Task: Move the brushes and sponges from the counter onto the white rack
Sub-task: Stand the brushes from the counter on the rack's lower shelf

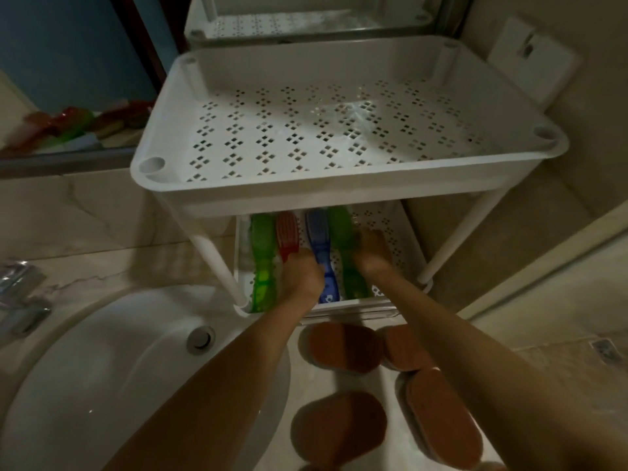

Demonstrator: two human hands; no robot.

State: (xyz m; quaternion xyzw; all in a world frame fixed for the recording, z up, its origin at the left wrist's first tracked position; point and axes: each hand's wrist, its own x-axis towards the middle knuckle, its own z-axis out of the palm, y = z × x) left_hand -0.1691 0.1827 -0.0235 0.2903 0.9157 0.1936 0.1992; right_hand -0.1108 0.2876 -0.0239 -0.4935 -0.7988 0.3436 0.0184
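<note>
Head view: left hand [300, 274] grips red brush [288, 232], right hand [371, 253] touches rightmost brush [341, 232].

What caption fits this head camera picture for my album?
Left hand and right hand reach among brushes in white rack's lower tray; brown sponges sit on counter.

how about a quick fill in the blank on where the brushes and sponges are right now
1. The brushes lie on the ____ shelf of the white rack.
2. The brown sponges sit on the ____, not yet on the rack.
3. Between the red brush and the right green brush lies a ____ brush.

Missing words: lower; counter; blue.
</note>
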